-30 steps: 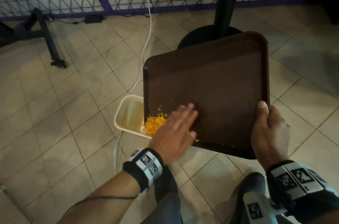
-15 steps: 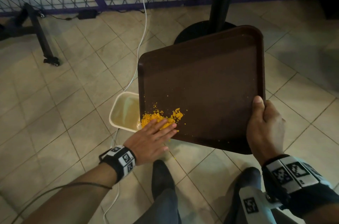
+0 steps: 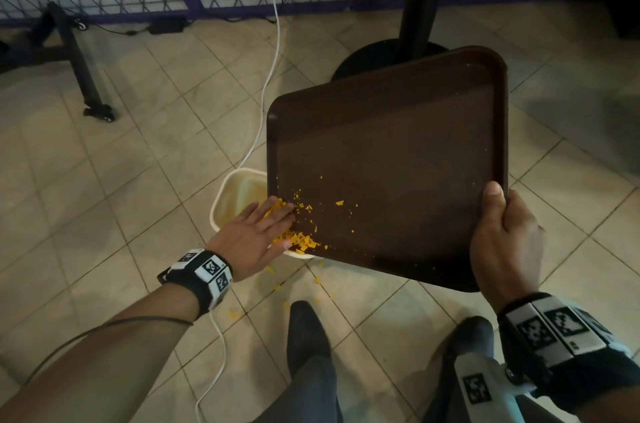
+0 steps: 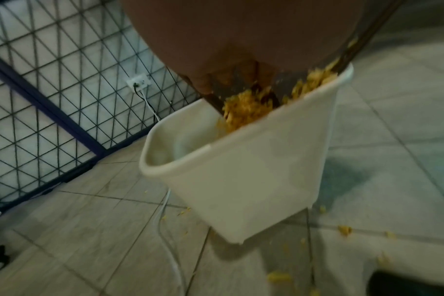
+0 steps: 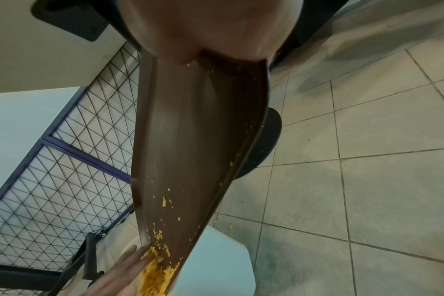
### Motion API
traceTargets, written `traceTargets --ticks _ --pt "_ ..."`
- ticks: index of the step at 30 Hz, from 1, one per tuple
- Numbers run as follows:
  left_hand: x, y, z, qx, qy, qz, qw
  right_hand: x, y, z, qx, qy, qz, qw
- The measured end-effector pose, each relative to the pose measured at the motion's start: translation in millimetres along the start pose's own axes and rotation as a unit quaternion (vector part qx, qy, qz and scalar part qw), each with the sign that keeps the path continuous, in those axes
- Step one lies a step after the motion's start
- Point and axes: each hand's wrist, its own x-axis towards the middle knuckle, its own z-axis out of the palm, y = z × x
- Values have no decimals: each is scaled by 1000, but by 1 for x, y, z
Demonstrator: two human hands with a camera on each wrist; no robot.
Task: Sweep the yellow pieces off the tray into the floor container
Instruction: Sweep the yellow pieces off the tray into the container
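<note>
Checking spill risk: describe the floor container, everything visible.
The floor container is a cream, plastic-looking rectangular tub with rounded corners, a rolled rim and walls tapering downward. It stands upright on the tiled floor, open-topped. The brown tray is tilted with its low corner over the tub's opening; whether it touches the rim is unclear. Yellow pieces pile at that corner above the tub, and others lie scattered on the tiles round its base. A white cable runs past it.
</note>
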Motion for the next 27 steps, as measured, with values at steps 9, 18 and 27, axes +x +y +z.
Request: traceTargets --ticks 9,18,27 --pt "-9 68 25 -31 41 61 997 0 1 0 -3 -1 4 1000" --pt "-8 8 18 -10 -76 -43 996 -1 -3 -1 5 -6 5 1000" --pt "14 85 -30 -165 134 -34 977 -2 -2 1 4 -9 -4 1000"
